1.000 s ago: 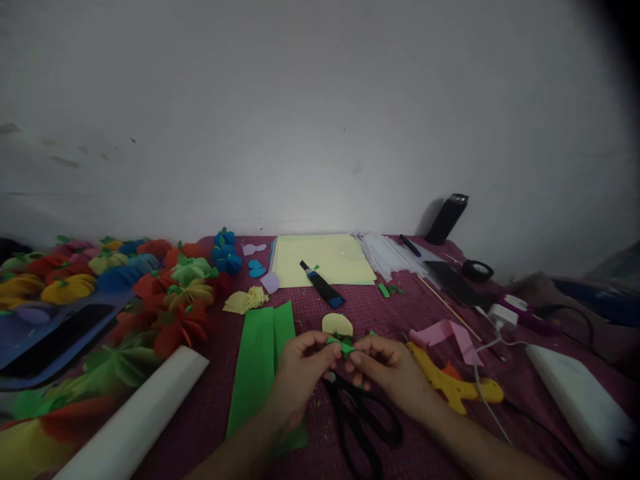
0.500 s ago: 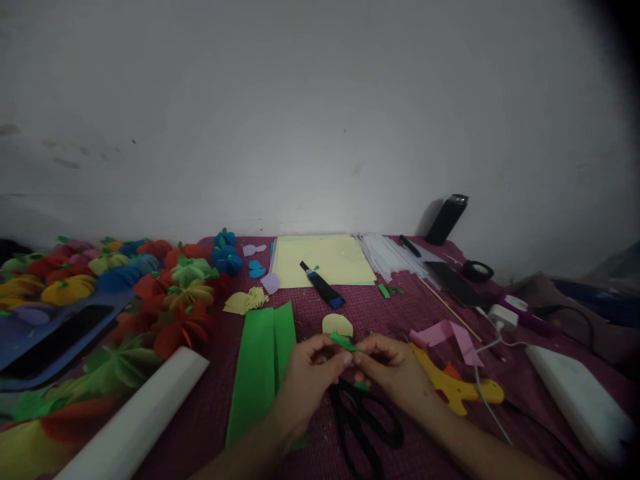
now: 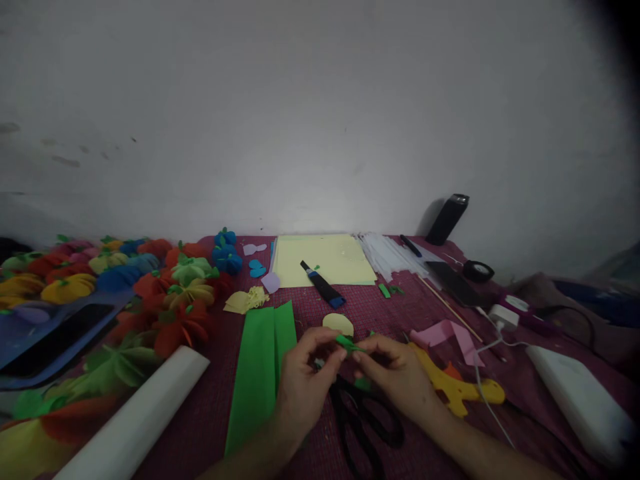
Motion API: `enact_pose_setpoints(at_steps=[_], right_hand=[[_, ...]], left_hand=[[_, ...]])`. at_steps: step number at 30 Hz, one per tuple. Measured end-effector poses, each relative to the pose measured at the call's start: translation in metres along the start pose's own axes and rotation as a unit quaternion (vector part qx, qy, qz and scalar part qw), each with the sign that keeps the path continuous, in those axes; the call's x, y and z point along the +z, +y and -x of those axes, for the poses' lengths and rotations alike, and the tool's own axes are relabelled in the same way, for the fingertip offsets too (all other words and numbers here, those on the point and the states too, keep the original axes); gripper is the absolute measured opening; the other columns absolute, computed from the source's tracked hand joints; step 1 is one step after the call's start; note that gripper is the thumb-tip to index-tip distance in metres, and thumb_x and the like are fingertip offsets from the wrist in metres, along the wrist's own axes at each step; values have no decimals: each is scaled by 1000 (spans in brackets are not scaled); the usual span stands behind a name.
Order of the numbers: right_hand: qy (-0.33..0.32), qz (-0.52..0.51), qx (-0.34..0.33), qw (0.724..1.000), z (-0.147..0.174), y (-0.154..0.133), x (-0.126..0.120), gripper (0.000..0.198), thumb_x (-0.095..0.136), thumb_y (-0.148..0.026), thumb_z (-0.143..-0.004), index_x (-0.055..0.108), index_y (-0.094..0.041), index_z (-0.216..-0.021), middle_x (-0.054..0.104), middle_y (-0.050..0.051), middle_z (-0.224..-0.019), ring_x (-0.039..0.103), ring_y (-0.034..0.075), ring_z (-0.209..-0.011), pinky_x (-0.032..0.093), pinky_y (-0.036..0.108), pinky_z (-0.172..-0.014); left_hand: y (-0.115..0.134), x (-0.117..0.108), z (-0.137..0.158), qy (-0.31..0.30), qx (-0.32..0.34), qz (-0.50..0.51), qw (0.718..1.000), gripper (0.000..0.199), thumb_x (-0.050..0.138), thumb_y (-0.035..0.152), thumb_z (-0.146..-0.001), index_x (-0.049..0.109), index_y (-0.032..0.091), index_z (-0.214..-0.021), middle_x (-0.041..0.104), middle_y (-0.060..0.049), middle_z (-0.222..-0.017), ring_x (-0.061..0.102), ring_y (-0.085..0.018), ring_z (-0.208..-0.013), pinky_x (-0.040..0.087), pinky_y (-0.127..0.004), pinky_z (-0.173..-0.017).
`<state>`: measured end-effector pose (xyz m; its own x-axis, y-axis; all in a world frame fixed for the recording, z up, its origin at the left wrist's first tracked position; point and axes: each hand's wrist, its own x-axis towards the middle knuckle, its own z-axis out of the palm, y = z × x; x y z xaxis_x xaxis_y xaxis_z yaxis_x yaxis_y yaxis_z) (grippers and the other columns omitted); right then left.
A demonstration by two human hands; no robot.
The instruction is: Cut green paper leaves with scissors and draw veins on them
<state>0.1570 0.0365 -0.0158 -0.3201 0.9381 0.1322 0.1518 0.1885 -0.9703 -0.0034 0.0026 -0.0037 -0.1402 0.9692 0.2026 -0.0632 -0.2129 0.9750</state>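
Observation:
Between my two hands is a small piece of green paper [image 3: 347,343]. My left hand [image 3: 311,373] pinches its left side with thumb and fingertips, and my right hand [image 3: 393,365] pinches the thin right end. Below them lie black-handled scissors [image 3: 367,427], their blades partly hidden by my fingers. A pale yellow paper round [image 3: 338,323] rests just beyond my fingertips. Folded green paper strips [image 3: 255,373] lie to the left of my left hand. Close to my right hand is a yellow glue gun [image 3: 457,387].
Many colourful paper pumpkins [image 3: 185,327] crowd the left side, with a white roll [image 3: 140,413] before them. A cutter knife [image 3: 323,285] lies on yellow sheets [image 3: 325,247]. Pink ribbon [image 3: 445,333], a white cable, a black phone [image 3: 453,281] and a white box [image 3: 580,400] occupy the right.
My left fingers have shifted slightly, with the thumb drawn a little left and down. The green paper has turned a little between my hands.

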Motion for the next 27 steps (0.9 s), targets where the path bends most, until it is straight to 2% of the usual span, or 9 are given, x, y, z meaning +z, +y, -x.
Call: enact_pose_setpoints(at_steps=[3, 5, 8, 10, 14, 22, 27], right_hand=[[1, 33, -31, 999, 0, -2, -1, 11, 62, -28, -82, 66, -20, -75, 64, -1, -60, 59, 13, -57, 46, 24, -56], [9, 42, -46, 998, 1, -6, -1, 4, 64, -24, -80, 65, -21, -82, 66, 0, -68, 62, 15, -62, 48, 24, -58], [16, 32, -77, 996, 2, -11, -2, 23, 66, -20, -78, 60, -24, -100, 69, 3, -90, 66, 18, -77, 52, 27, -67], [6, 43, -102, 994, 2, -13, -2, 23, 66, -20, -78, 60, -25, -100, 69, 4, -96, 66, 19, -84, 53, 29, -72], [-5, 76, -132, 988, 1, -14, -4, 8, 65, -20, -80, 65, -25, -87, 72, 4, -90, 66, 21, -86, 52, 31, -77], [16, 93, -122, 988, 2, -12, -6, 6, 64, -21, -81, 69, -24, -81, 71, 1, -77, 64, 17, -72, 50, 28, -68], [22, 71, -126, 989, 1, -14, -6, 5, 65, -22, -80, 68, -22, -76, 70, 3, -77, 64, 18, -73, 50, 28, -68]], left_hand=[[0, -3, 1, -5, 5, -40, 999, 6, 65, 19, -76, 68, 20, -81, 70, -5, -89, 64, -19, -80, 49, -27, -70], [0, -4, 1, 2, 10, -55, 998, 4, 65, 20, -76, 69, 21, -78, 71, -5, -87, 64, -20, -81, 49, -28, -72], [3, -6, 0, 11, 39, -81, 996, 6, 66, 18, -76, 71, 22, -76, 72, -5, -86, 65, -21, -83, 49, -30, -76], [4, -6, 0, 2, 52, -89, 995, 8, 65, 17, -77, 71, 22, -76, 72, -5, -87, 65, -21, -85, 49, -31, -78], [4, -6, 0, -17, 57, -76, 995, 9, 64, 17, -77, 71, 23, -76, 73, -5, -89, 66, -21, -86, 50, -31, -77], [6, -4, -1, -20, 33, -37, 999, 9, 66, 15, -74, 71, 22, -71, 73, -5, -86, 66, -22, -85, 49, -31, -77], [6, -2, -1, 5, 5, -38, 999, 5, 68, 17, -70, 71, 20, -68, 72, -6, -83, 65, -22, -80, 49, -31, -74]])
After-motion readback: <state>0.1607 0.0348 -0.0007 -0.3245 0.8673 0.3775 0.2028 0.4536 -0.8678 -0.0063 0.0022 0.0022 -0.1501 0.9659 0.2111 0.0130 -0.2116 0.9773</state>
